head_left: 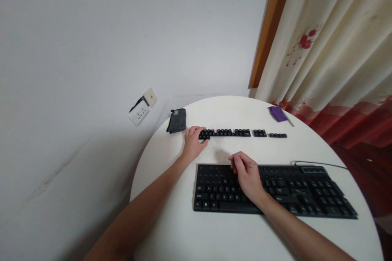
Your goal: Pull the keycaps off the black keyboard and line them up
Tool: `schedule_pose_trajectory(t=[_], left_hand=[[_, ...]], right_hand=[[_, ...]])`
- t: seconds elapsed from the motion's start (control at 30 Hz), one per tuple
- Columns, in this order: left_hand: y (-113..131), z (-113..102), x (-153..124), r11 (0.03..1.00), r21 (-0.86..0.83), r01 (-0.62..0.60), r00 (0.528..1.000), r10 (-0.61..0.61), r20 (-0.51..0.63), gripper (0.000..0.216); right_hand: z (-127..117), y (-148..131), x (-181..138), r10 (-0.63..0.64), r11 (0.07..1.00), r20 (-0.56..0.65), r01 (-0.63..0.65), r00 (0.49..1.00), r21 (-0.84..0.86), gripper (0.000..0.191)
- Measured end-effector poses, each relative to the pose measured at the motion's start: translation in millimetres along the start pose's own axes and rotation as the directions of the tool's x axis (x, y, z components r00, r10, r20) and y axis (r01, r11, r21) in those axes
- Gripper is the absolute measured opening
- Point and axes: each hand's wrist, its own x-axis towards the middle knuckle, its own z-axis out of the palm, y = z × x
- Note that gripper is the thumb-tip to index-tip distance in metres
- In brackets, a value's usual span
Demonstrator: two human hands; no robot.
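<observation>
A black keyboard (300, 200) lies on the round white table, with bare spots in its upper left rows where keycaps are off. My right hand (247, 173) is over its upper left part, fingers curled together. Something small and dark with a thin wire-like line shows at those fingers; I cannot make out what it is. Beyond the keyboard, loose black keycaps (226, 132) are lined up in a long row with gaps. My left hand (193, 142) rests at the row's left end, thumb and fingers apart around the end keycaps.
A dark zip pouch (177, 121) lies at the table's back left. At the back right is a purple cloth (277, 114) with a pale stick. The keyboard's cable (321, 164) runs off to the right. A wall socket (139, 113) and a curtain (330, 69) stand behind.
</observation>
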Motion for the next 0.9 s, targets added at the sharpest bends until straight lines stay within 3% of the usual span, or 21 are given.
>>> schedule_pose_trajectory(t=[0.17, 0.43, 0.57, 0.73, 0.9], left_hand=[[-1, -9, 4, 0.988, -0.154, -0.016, 0.999, 0.008, -0.053, 0.034], [-10, -17, 8, 0.935, -0.35, 0.062, 0.971, -0.137, -0.195, 0.028], [-6, -14, 6, 0.939, -0.343, 0.026, 0.98, -0.092, -0.178, 0.028], [-1, -12, 3, 0.938, -0.347, 0.016, 0.989, -0.067, -0.135, 0.024], [0, -11, 3, 0.929, -0.37, 0.019, 0.988, -0.073, -0.133, 0.026]], right_hand=[[0, -1, -1, 0.011, 1.0, -0.007, -0.011, 1.0, 0.015, 0.033], [-6, -12, -2, 0.021, 0.999, -0.025, -0.022, 0.999, -0.026, 0.039], [-12, -17, -3, 0.042, 0.986, 0.056, -0.032, 0.998, -0.162, 0.047], [-11, -18, -5, 0.001, 0.941, 0.207, 0.07, 0.978, -0.332, 0.047], [-8, -18, -6, 0.006, 0.898, 0.278, 0.117, 0.96, -0.424, 0.046]])
